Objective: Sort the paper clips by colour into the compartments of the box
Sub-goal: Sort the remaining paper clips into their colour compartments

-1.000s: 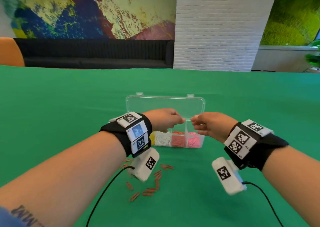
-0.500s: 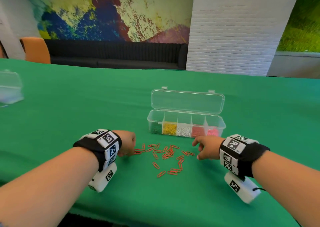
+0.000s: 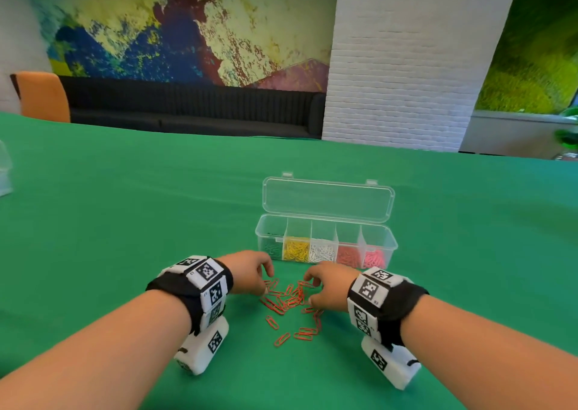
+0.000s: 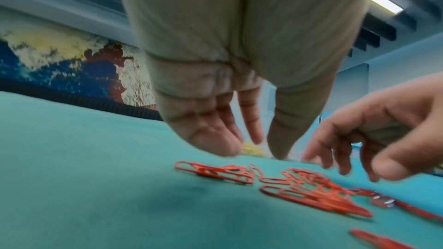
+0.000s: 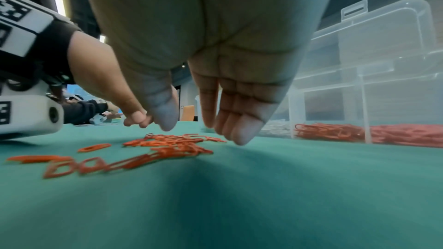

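Several red paper clips [image 3: 289, 303] [image 4: 309, 188] [image 5: 167, 145] lie bunched on the green cloth just in front of the clear box [image 3: 325, 244] [image 5: 374, 74]. The box has its lid up, and its compartments hold green, yellow, white, red and pink clips. My left hand [image 3: 253, 272] [image 4: 239, 143] hangs at the left edge of the pile, fingers pointing down and loosely spread, holding nothing. My right hand [image 3: 325, 287] [image 5: 203, 126] hangs at the pile's right edge, fingers also relaxed and empty.
The green cloth [image 3: 125, 222] covers the whole table. A clear container [image 3: 4, 172] sits at the far left edge. An orange chair [image 3: 42, 97] and a dark bench stand beyond the table.
Both hands came down from the box to the table, then drew inward from either side. The scattered red clips now lie bunched closer together between them.
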`<state>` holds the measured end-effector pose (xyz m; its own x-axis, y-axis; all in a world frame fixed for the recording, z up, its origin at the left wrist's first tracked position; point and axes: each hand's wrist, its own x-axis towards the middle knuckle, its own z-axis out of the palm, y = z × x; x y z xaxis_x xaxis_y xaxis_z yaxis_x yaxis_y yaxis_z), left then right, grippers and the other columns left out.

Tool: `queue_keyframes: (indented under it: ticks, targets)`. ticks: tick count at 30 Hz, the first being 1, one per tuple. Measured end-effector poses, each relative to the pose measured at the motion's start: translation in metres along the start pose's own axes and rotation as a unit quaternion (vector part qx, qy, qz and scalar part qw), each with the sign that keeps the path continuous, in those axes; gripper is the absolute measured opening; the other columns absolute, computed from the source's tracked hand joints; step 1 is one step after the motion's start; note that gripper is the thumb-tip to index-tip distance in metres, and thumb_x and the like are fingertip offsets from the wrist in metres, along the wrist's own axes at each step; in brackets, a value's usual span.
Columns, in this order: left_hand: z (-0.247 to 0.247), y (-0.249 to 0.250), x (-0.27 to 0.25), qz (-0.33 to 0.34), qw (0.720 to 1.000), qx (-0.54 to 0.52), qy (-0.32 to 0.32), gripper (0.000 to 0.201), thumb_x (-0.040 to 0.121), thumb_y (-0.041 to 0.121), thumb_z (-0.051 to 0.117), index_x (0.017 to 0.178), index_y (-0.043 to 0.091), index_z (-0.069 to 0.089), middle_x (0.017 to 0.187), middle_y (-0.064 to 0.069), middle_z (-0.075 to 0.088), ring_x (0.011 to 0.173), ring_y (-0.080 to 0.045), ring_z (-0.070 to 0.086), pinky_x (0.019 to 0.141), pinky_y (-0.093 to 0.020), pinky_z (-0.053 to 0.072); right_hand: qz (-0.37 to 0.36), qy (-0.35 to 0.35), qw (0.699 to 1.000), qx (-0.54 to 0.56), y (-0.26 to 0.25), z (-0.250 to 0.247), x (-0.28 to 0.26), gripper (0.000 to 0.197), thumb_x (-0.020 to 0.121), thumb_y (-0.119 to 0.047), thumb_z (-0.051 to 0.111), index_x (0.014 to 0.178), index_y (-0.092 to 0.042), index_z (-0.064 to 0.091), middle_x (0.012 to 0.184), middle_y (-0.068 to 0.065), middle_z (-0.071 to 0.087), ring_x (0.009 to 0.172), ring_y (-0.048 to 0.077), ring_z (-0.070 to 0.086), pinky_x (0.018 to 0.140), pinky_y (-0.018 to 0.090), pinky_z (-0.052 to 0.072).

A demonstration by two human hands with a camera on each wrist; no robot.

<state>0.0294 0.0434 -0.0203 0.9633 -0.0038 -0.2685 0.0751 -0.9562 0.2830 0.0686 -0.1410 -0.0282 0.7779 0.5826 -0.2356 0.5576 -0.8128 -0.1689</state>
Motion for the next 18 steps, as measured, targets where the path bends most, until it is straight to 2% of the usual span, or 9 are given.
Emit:
queue_keyframes:
  ticks: [3,5,8,12,14,18]
  targets:
    - [-0.001,0.000,0.003,-0.026,0.998,0.063,0.002,0.055,0.084,0.027,0.062,0.136,0.025,0.042,0.131,-0.002,0.047,0.109,-0.018,0.054,0.091,-0.027,0.046,-0.004,-0.018,1.000,-0.023,-0.004,-0.004,0.006,0.058,0.089,-0.032,0.054,0.143,-0.020,0.036,0.143,0.003,0.039,0.128,0.022,0.044,0.107,0.033,0.038]
    - [0.002,0.001,0.002,-0.034,0.994,0.100,-0.029,0.059,0.085,0.030,0.059,0.140,0.026,0.039,0.136,-0.004,0.042,0.116,-0.020,0.052,0.094,-0.029,0.046,-0.019,-0.050,0.997,-0.061,-0.008,-0.003,0.008,0.060,0.088,-0.039,0.054,0.142,-0.019,0.037,0.143,0.006,0.038,0.128,0.025,0.042,0.108,0.036,0.036]
    - [0.010,0.004,-0.003,-0.007,0.994,0.107,-0.039,0.057,0.083,0.032,0.061,0.137,0.026,0.044,0.132,-0.004,0.046,0.116,-0.021,0.053,0.095,-0.028,0.045,-0.049,-0.064,0.993,-0.084,-0.013,-0.001,0.005,0.067,0.084,-0.050,0.058,0.139,-0.015,0.041,0.137,0.008,0.041,0.125,0.027,0.043,0.107,0.038,0.035]
    - [0.017,0.007,-0.012,0.040,0.994,0.088,-0.045,0.060,0.078,0.036,0.070,0.132,0.023,0.050,0.126,-0.002,0.053,0.111,-0.019,0.055,0.093,-0.027,0.045,-0.071,-0.068,0.992,-0.076,-0.011,0.007,-0.007,0.075,0.075,-0.056,0.067,0.134,-0.015,0.046,0.129,0.006,0.043,0.119,0.026,0.045,0.105,0.038,0.038]
    - [0.019,0.010,-0.015,0.058,0.994,0.076,-0.051,0.058,0.076,0.037,0.073,0.129,0.023,0.052,0.123,-0.002,0.056,0.108,-0.019,0.056,0.092,-0.026,0.046,-0.074,-0.067,0.991,-0.090,-0.011,0.009,-0.014,0.078,0.073,-0.055,0.068,0.137,-0.017,0.044,0.128,0.006,0.044,0.118,0.025,0.046,0.104,0.037,0.038]
    - [0.023,0.018,-0.025,0.082,0.992,0.089,-0.042,0.067,0.071,0.041,0.077,0.130,0.023,0.051,0.122,-0.002,0.055,0.108,-0.020,0.056,0.093,-0.029,0.046,-0.073,-0.048,0.993,-0.083,-0.016,0.009,-0.023,0.063,0.079,-0.046,0.068,0.134,-0.020,0.050,0.122,0.007,0.049,0.112,0.025,0.052,0.096,0.030,0.042]
